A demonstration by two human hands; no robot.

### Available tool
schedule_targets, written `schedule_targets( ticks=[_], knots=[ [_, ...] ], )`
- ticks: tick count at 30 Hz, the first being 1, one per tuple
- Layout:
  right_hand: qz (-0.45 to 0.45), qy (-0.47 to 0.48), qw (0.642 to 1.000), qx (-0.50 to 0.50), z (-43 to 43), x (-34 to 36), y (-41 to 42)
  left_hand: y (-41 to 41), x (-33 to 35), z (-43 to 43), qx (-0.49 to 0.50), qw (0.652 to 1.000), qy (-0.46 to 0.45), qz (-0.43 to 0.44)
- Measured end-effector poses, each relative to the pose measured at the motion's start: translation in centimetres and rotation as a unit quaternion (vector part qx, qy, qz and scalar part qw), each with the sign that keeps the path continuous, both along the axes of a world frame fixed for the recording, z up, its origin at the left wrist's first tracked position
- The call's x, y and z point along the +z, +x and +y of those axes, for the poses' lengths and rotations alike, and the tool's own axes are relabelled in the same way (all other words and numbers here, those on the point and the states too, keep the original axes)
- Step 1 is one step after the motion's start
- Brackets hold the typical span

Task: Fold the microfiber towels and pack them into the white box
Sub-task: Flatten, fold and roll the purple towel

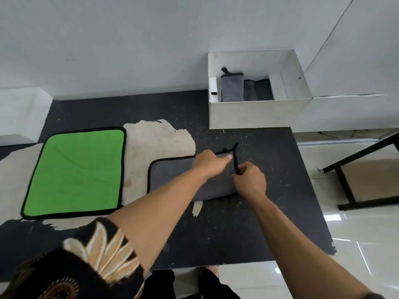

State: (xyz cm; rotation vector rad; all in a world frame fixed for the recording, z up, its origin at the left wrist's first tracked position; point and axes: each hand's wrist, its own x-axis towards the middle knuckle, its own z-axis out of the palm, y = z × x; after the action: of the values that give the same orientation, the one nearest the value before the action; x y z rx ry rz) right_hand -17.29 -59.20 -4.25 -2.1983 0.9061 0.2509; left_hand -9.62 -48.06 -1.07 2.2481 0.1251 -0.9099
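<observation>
Two hands at right end of crosswise grey towel (pixel 170 178): left fingers (pixel 225 159) flat, pressing; right fingers (pixel 239 172) pinch hem (pixel 235 160).

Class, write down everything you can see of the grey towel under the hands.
The grey towel lies on the black table, right of the green towel. Soft-looking cloth with black edging; its near edge looks rounded, as if folded. The left hand presses on its far right corner; the right hand pinches the raised edging at its right end.
</observation>
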Motion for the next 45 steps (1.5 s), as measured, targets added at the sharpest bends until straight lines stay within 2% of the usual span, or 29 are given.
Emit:
schedule_targets(
  ticks=[4, 6, 11, 15, 21, 31, 38, 45],
  knots=[
    [-0.076, -0.002, 0.996, 0.053, 0.9, 0.6, -0.8, 0.4, 0.3, -2.6, 0.093, 0.987, -0.068, 0.109],
    [-0.1, -0.005, 0.992, 0.077, 1.3, 0.5, -1.2, 0.9, -0.1, -2.8, 0.103, 0.986, -0.056, 0.121],
    [-0.131, -0.039, 0.984, 0.118, 2.1, 0.6, -2.5, 1.1, -0.5, -2.3, 0.066, 0.997, 0.011, 0.043],
    [-0.181, -0.078, 0.969, 0.152, 4.4, 1.5, -2.7, 1.8, -0.5, 1.2, 0.066, 0.998, 0.02, -0.002],
    [-0.194, -0.157, 0.936, 0.247, 10.3, 1.9, -1.8, 3.0, -0.6, 9.7, 0.077, 0.996, 0.017, -0.049],
    [-0.167, -0.114, 0.916, 0.346, 17.2, -0.6, -0.4, 3.1, -3.5, 18.2, 0.152, 0.987, -0.028, -0.052],
    [-0.148, -0.137, 0.895, 0.398, 18.0, -2.4, -0.4, 2.7, -5.2, 19.4, 0.129, 0.99, -0.017, -0.059],
    [-0.141, -0.117, 0.881, 0.435, 18.1, -3.0, 0.1, 2.3, -5.0, 19.5, 0.13, 0.987, -0.015, -0.09]
  ],
)
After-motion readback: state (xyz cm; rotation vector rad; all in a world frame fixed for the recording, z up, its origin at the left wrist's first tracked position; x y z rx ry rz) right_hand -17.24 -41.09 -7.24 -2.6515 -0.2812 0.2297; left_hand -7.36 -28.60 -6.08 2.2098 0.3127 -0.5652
